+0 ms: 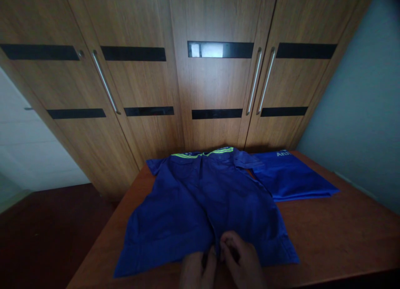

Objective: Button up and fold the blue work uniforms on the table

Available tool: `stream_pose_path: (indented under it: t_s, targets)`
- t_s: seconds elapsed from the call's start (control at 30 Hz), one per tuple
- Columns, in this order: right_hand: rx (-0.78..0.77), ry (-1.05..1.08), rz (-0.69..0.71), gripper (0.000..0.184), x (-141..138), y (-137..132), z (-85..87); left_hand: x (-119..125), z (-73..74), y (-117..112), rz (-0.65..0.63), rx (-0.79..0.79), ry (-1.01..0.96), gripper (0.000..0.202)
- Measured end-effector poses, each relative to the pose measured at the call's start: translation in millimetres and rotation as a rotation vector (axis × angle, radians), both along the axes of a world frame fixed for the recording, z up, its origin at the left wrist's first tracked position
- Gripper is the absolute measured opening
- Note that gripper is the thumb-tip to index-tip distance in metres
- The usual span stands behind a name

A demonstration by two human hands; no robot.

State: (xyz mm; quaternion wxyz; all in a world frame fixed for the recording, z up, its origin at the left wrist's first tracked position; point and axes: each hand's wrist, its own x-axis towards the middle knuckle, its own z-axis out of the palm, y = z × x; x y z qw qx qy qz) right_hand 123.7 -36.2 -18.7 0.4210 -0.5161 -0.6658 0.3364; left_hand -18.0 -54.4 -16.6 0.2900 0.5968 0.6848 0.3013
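Note:
A dark blue short-sleeved work shirt (184, 205) lies spread out on the table, its hem toward me and its yellow-green trim at the far end. Both hands are at the bottom of its front opening. My left hand (199, 269) is closed, thumb and fingers pinching the left front edge at the hem. Just beside it, my right hand (239, 257) is curled with its fingertips pinched on the right front edge. The small spot between the fingertips is dark and partly hidden, so I cannot see any button there.
A folded bright blue cloth (290, 176) with pale lettering lies right of the shirt on the reddish-brown table (328, 230). Behind the table rises a wooden wardrobe (150, 84) with metal handles. A pale wall (359, 114) borders the right side; dark floor (56, 226) shows at the left.

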Motion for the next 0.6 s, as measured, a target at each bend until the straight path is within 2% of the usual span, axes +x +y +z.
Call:
stream_pose_path:
  t_s: [0.1,0.2,0.37,0.6]
  targets:
    - [0.084,-0.072,-0.042,0.017,2,-4,-3.9,3,12.8,2,0.005,-0.032,-0.035,0.052]
    - [0.177,-0.137,-0.053,0.019,3,-7,-6.8,5,19.7,7,-0.006,-0.011,-0.038,0.053]
    - [0.302,-0.212,-0.076,0.017,0,-7,-0.8,1,18.3,12,-0.042,-0.078,-0.164,0.056]
    - [0.356,-0.225,-0.084,0.016,-2,-8,3.3,-4,19.7,9,-0.061,-0.220,-0.331,0.067]
